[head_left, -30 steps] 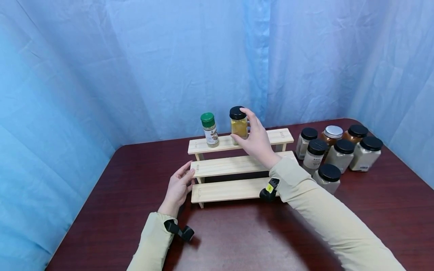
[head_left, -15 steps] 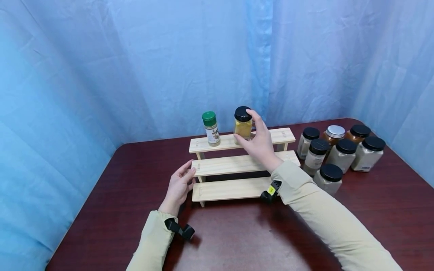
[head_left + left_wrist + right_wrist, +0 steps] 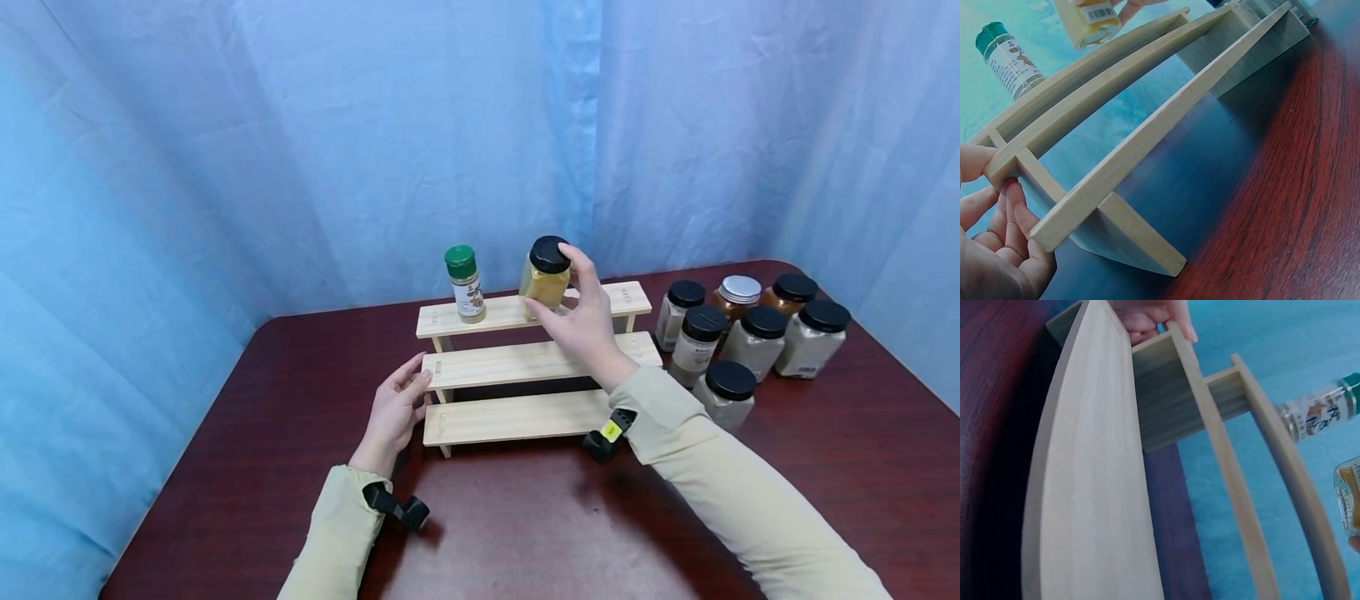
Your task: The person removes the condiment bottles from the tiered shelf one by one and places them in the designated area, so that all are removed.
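A spice jar of yellow powder with a black lid (image 3: 547, 279) is gripped between the thumb and fingers of my right hand (image 3: 588, 321). It leans slightly, and both wrist views show it just off the top tier of the three-step wooden rack (image 3: 517, 365). On that tier's left part stands a green-capped spice bottle (image 3: 466, 285), upright and labelled. My left hand (image 3: 393, 408) pinches the left end of the middle tier, thumb on top and fingers underneath, as the left wrist view shows with the hand (image 3: 1000, 244) close up.
Several jars, mostly black-lidded, stand grouped right of the rack, among them a silver-lidded jar (image 3: 738, 291) and a front jar of pale contents (image 3: 724, 396). The dark red table (image 3: 510, 525) has a blue curtain (image 3: 420, 150) behind it.
My right hand has carried the yellow-powder jar rightward along the top tier, and the jar now leans more. My left hand keeps its hold on the middle tier; the green-capped bottle stays put.
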{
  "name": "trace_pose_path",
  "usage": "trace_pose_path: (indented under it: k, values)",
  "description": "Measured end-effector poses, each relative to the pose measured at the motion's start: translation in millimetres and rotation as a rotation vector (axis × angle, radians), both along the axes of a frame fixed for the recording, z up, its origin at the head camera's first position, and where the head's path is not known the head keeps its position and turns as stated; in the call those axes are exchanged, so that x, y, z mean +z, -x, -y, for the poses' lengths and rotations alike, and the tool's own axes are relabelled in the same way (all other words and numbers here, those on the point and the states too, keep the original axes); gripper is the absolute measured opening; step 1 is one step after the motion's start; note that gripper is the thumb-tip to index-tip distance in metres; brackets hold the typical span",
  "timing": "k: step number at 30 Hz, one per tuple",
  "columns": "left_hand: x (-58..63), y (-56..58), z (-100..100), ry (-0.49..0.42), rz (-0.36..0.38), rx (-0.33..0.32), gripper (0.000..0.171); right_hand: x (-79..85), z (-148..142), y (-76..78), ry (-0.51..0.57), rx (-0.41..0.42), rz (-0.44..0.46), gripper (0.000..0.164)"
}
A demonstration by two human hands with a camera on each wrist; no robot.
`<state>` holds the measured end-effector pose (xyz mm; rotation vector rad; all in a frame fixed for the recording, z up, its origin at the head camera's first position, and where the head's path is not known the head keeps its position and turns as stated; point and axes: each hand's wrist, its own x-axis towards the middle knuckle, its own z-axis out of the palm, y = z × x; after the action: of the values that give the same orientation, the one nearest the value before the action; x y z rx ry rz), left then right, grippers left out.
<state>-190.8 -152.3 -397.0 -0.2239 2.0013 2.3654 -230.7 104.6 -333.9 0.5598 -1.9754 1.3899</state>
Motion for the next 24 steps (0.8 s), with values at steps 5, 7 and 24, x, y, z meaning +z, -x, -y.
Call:
trace_pose_path:
  k: [5, 7, 24]
  values:
    - [-0.4, -0.6, -0.1, 0.007, -0.008, -0.003, 0.049, 4.7, -3.2, -8.7, 0.024, 0.018, -0.036, 0.077]
    - [-0.2, -1.1, -0.4, 0.006, -0.01, -0.002, 0.049, 6.0, -4.7, -12.9, 0.032, 0.036, -0.05, 0.078]
    - [0.3, 0.0, -0.1, -0.009, -0.002, -0.011, 0.049, 8.8, -18.6, -38.9, 0.032, 0.102, -0.156, 0.083]
